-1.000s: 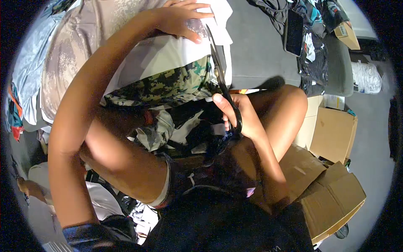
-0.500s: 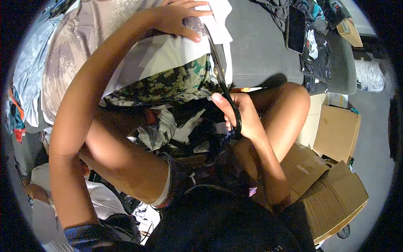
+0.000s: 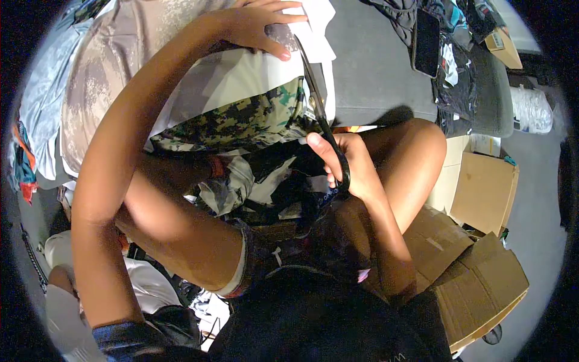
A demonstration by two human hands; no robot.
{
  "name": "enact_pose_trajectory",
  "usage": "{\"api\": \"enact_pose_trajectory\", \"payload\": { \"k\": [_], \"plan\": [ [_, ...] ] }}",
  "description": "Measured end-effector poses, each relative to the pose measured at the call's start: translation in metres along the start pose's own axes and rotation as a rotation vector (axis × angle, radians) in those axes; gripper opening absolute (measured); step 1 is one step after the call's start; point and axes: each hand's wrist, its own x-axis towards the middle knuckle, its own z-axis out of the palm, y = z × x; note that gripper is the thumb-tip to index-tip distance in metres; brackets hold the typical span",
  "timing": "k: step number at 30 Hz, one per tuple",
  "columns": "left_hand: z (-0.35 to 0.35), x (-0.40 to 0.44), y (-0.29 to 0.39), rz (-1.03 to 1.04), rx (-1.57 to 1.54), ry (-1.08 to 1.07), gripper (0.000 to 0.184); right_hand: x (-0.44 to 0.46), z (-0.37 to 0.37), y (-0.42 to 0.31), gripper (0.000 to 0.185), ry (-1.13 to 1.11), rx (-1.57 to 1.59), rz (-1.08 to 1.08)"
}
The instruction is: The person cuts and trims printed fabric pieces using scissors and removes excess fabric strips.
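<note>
My left hand (image 3: 256, 27) lies flat with its fingers spread on the layered cloth, pressing beside its white edge. My right hand (image 3: 356, 166) is closed around the handles of long black-handled scissors (image 3: 322, 114). Their blades point away from me and lie along the edge of the white fabric (image 3: 280, 67), close to my left thumb. Green digital-camouflage fabric (image 3: 235, 120) hangs below the white layer, over the near side of the seat. A beige mottled fabric (image 3: 105, 84) spreads under my left forearm. How far the blades are parted is hard to make out.
A grey cushioned surface (image 3: 377, 78) supports the cloth. On it, to the right, are a black phone (image 3: 426, 42) and dark plastic bags (image 3: 455, 90). Cardboard boxes (image 3: 482, 289) stand by my right side. Fabric scraps (image 3: 226, 187) lie between my legs.
Nearly everything is in the same place. The scissors and the scene sit a few pixels to the right, while my left hand stays pressed on the cloth.
</note>
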Motion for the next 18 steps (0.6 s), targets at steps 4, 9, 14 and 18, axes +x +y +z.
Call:
{"api": "enact_pose_trajectory", "payload": {
  "k": [4, 9, 14, 18],
  "plan": [
    [0.0005, -0.0002, -0.0003, -0.002, 0.016, 0.000, 0.087, -0.0010, 0.0001, -0.0008, 0.060, 0.010, -0.021, -0.020],
    [-0.0019, 0.0007, 0.0018, -0.023, 0.026, -0.016, 0.088, -0.0013, -0.0014, -0.0011, 0.059, -0.015, -0.016, -0.027],
    [-0.0040, 0.0002, 0.0028, -0.027, 0.023, -0.038, 0.089, -0.0020, -0.0018, -0.0033, 0.058, -0.015, -0.034, -0.014],
    [-0.0021, -0.0002, 0.0011, -0.016, 0.002, -0.028, 0.089, -0.0020, -0.0016, -0.0024, 0.058, -0.015, -0.031, -0.018]
  ]
}}
